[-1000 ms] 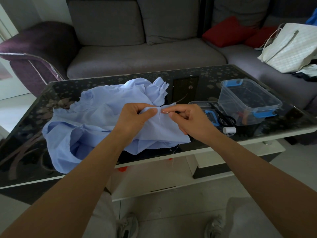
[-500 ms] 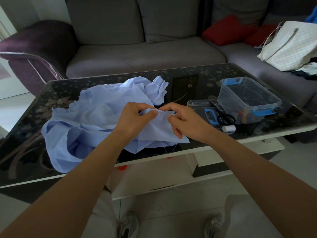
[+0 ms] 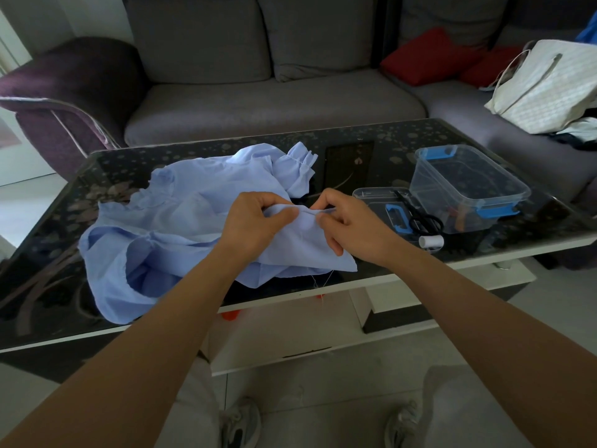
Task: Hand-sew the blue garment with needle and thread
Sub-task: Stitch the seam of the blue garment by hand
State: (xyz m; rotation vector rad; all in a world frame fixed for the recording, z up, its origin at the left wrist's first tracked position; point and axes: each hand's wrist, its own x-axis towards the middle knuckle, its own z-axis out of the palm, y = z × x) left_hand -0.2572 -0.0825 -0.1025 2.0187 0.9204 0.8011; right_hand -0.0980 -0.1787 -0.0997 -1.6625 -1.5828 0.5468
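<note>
A light blue garment (image 3: pixel 181 221) lies crumpled on the dark glass table (image 3: pixel 58 253). My left hand (image 3: pixel 255 221) pinches a raised fold of its edge between thumb and fingers. Close beside it, my right hand (image 3: pixel 352 221) pinches the same fold from the right, and a thin needle (image 3: pixel 324 211) shows at its fingertips, lying along the fabric edge. A fine pale thread (image 3: pixel 326 279) hangs from the garment's lower hem over the table's front edge.
A clear plastic box with blue clips (image 3: pixel 465 185) stands at the right, its lid (image 3: pixel 381 202) beside it with black scissors (image 3: pixel 423 218) on top. A white thread spool (image 3: pixel 431 241) lies near the front edge. A grey sofa (image 3: pixel 274 101) with red cushions (image 3: pixel 420 56) and a white bag (image 3: pixel 549 85) is behind.
My right hand has shifted a little along the fold, first closing in on my left hand, and the needle now lies flat along the fabric edge. My left hand keeps its pinch.
</note>
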